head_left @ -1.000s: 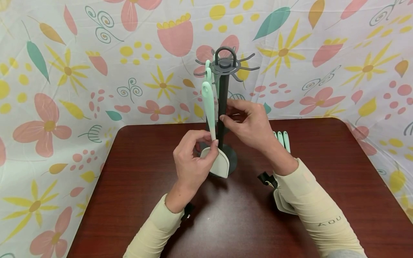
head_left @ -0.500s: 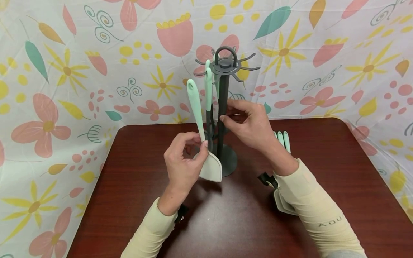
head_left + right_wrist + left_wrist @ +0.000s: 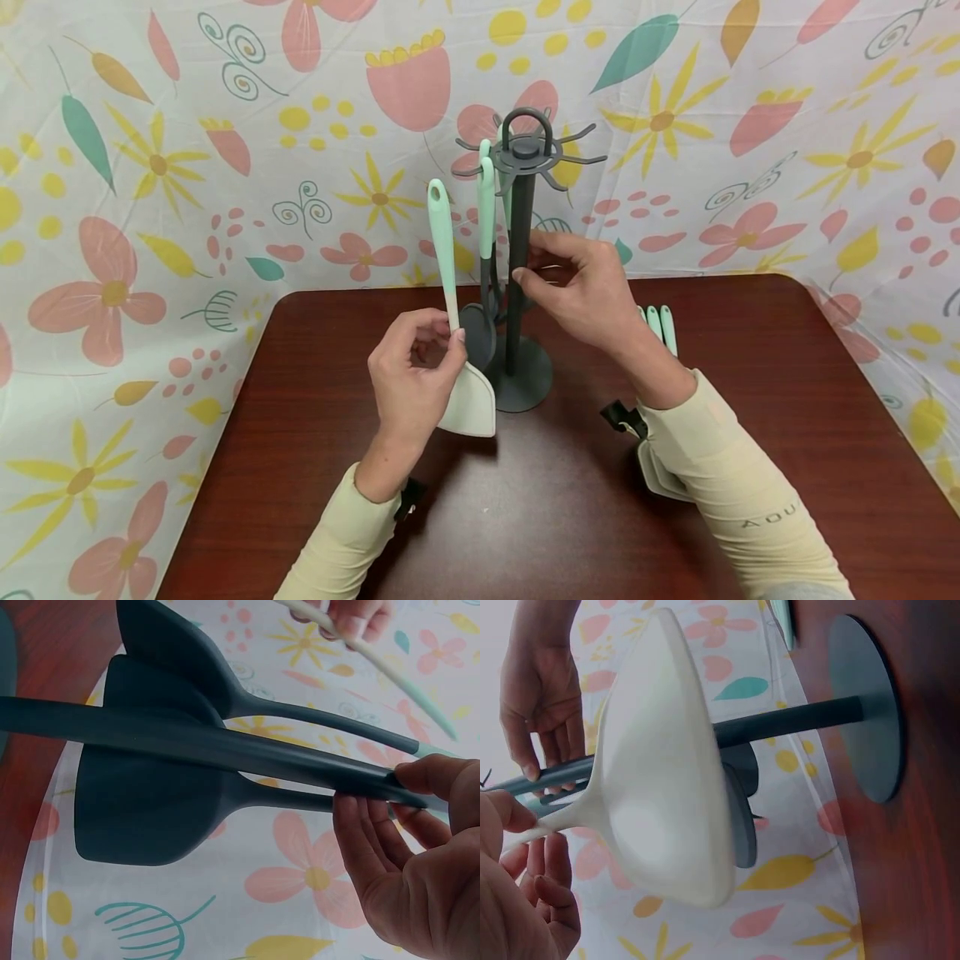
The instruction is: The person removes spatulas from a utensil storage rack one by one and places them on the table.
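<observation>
My left hand point(image 3: 408, 371) pinches a white spatula point(image 3: 472, 404) by its neck, thumb against fingers. Its mint-green handle points up, and its broad blade hangs down in front and to the left of a dark utensil stand point(image 3: 520, 304). In the left wrist view the white blade point(image 3: 660, 765) covers part of the stand's pole. My right hand point(image 3: 581, 287) grips that pole at mid-height, thumb on the near side and fingers behind. Several dark utensils with mint handles point(image 3: 487, 217) hang from the stand's left and back hooks; in the right wrist view their dark turner heads point(image 3: 150, 802) overlap.
At the right, several utensils with mint handles point(image 3: 667, 329) and pale heads point(image 3: 660, 475) lie on the brown table point(image 3: 300, 467), partly hidden under my right forearm. The stand's round base point(image 3: 532, 383) rests on the table. A flowered cloth point(image 3: 187, 208) hangs behind.
The white spatula has moved left and slightly down, away from the stand's hooks, in my left hand. My right hand has stayed on the pole.
</observation>
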Available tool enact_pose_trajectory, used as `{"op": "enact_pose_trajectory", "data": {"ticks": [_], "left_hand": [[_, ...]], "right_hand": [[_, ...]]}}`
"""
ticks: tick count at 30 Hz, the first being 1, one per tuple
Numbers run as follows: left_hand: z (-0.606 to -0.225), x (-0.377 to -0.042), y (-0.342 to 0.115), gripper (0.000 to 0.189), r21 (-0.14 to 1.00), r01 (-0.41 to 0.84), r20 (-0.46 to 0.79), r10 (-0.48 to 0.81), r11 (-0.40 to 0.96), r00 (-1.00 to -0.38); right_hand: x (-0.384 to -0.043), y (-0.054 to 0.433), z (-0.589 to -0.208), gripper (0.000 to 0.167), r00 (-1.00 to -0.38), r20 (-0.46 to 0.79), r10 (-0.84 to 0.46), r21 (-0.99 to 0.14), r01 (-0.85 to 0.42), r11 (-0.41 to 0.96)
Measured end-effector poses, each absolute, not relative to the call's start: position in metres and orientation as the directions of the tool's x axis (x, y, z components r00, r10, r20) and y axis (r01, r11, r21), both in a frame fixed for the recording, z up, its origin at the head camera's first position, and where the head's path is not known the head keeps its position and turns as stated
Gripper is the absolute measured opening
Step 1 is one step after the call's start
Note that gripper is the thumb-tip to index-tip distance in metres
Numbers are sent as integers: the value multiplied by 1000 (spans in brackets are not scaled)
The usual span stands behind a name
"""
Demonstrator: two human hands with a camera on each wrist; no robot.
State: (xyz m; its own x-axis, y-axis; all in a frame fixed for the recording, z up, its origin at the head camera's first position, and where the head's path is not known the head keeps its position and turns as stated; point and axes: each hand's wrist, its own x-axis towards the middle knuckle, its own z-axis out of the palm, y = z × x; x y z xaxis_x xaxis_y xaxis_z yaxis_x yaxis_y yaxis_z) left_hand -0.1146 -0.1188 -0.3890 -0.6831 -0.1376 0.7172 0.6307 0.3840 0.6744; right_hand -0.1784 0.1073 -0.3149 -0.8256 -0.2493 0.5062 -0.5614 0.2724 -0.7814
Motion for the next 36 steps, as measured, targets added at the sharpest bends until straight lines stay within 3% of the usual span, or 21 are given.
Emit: {"op": "enact_pose_trajectory", "data": {"ticks": [13, 36], "left_hand": [[-404, -122, -130, 21, 727, 538, 647, -164, 428, -744], [-426, -133, -147, 15, 761, 259, 445, -188, 595, -876]], "right_hand": [[-179, 108, -315, 31, -827, 500, -257, -792, -557, 250], [-180, 108, -316, 33, -823, 499, -271, -801, -558, 216]]}}
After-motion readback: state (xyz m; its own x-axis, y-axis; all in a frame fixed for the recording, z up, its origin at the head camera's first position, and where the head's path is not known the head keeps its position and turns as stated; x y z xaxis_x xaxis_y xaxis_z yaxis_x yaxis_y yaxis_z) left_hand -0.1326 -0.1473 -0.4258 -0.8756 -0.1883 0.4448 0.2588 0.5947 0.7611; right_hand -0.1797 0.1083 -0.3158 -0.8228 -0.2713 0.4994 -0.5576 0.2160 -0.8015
